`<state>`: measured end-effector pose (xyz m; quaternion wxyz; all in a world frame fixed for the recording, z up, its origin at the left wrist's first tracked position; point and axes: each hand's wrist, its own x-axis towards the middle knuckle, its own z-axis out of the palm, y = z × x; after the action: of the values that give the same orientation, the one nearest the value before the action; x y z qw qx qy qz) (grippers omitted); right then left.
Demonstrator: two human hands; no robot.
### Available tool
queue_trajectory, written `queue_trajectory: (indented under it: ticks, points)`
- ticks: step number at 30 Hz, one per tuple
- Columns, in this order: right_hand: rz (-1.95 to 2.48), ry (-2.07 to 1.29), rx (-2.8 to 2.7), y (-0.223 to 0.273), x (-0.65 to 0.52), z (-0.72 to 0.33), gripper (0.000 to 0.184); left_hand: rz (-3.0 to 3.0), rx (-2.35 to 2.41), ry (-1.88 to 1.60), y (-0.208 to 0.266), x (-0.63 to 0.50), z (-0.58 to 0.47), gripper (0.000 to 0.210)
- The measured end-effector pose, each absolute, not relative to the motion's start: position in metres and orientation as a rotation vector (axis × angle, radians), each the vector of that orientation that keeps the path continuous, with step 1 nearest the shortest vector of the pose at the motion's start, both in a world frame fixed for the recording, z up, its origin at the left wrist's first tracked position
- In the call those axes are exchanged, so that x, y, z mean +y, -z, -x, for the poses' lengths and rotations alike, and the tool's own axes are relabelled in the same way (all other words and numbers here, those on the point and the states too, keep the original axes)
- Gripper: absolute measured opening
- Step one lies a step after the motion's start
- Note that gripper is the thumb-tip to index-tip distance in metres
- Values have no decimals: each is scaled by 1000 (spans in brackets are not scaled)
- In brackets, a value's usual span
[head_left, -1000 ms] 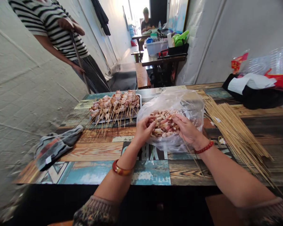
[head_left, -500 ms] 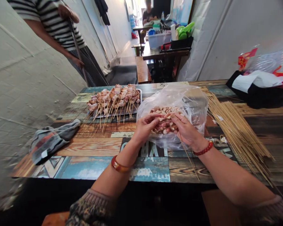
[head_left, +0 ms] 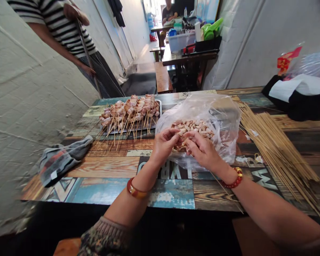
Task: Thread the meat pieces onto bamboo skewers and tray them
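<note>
A clear plastic bag (head_left: 225, 117) lies spread on the table, with small pale-pink meat pieces (head_left: 194, 126) heaped in it. Over the near side of the heap, my left hand (head_left: 164, 144) is closed, its thumb and fingers pinching a piece of meat. My right hand (head_left: 204, 151) is close beside it, closed round a bamboo skewer (head_left: 228, 192) whose bare end slants down toward the table's front edge. The skewer's tip is hidden among my fingers. To the left, finished meat skewers (head_left: 134, 110) are piled on a metal tray (head_left: 160, 104).
Loose bamboo skewers (head_left: 277, 149) lie to the right, near a black bag (head_left: 296, 103) with white paper on it. A grey cloth (head_left: 65, 158) rests at the left. Beyond the table, a person in a striped shirt (head_left: 61, 32) holds a pole. Another table (head_left: 176, 59) carries a plastic bin.
My right hand has turned and moved slightly left, closer to my left hand, and the skewer's bare end has swung right. The view has shifted a little.
</note>
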<state>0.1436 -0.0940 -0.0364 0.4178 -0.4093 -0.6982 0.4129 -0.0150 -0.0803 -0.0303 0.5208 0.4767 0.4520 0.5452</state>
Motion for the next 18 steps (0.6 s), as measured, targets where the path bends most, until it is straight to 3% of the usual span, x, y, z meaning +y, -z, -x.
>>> queue_trajectory:
  ticks: [6,18]
  points:
    - [1120,-866,-1805,36,-91,-145,22,-1160,1104,-1304,31,-81,13,27]
    - [1101,-840,-1840,38,-91,-145,27,-1170,1095,-1356,29,-83,13,28]
